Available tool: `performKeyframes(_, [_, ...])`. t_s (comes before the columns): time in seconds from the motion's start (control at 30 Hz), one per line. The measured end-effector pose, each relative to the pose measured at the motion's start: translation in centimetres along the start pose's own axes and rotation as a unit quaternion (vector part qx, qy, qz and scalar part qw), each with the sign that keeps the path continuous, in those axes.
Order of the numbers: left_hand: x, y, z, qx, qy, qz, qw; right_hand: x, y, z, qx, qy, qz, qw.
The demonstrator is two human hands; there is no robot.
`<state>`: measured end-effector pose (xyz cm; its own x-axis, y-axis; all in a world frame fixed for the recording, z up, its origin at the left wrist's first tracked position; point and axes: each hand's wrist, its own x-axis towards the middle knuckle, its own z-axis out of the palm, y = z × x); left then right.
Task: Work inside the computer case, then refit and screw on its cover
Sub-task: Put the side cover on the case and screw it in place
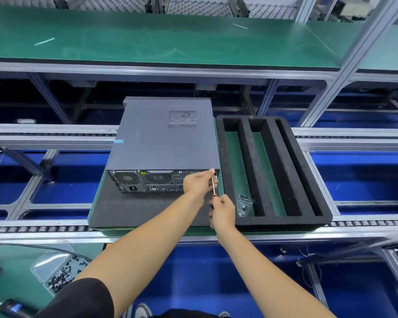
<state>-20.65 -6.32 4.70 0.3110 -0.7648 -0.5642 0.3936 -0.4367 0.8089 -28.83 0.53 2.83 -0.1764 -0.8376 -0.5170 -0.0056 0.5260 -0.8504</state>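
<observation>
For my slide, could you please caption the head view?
Right hand drives screwdriver into computer case rear; left hand steadies.

The screwdriver (214, 186) tip is hidden behind the left hand (199, 182) at the computer case (163, 143) rear corner; no screw can be made out there. The right hand (222, 211) covers most of its handle. Contents of the small clear bag (244, 204) are too small to tell. A dark cylindrical object (14, 308) is cut off at the bottom left.

Bare forearms; short black sleeve (85, 299) on left.
</observation>
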Motion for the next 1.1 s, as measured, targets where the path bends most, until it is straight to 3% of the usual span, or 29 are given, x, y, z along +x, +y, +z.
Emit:
performKeyframes(0.2, [-0.1,0.3,-0.4,-0.005,-0.017,-0.026,1.000,-0.2,-0.4,0.5,0.064,-0.014,0.053,0.996])
performKeyframes(0.43, [-0.8,0.4,-1.4,0.024,-0.091,-0.032,0.995,-0.4,-0.7,0.1,0.092,-0.037,0.077,0.992])
performKeyframes(0.53, [-0.8,0.6,-1.4,0.032,-0.072,-0.012,0.997,-0.8,-1.1,0.4,0.073,-0.023,0.060,0.995])
performKeyframes(0.67, [-0.9,0.9,-1.4,0.033,-0.055,0.007,0.998,-0.8,-1.7,0.6,0.106,-0.022,0.105,0.989])
performKeyframes(0.87, [-1.3,0.9,-1.8,0.038,-0.102,-0.003,0.994,-0.7,-1.8,0.3,0.137,-0.037,0.122,0.982])
performKeyframes(1.0, [-1.4,0.9,-1.4,0.027,-0.063,0.017,0.998,-1.0,-1.8,0.3,0.082,-0.034,0.082,0.993])
performKeyframes(1.1, [-1.6,0.8,-0.8,0.028,-0.023,0.026,0.999,-0.9,-1.8,0.2,0.079,-0.022,0.118,0.990])
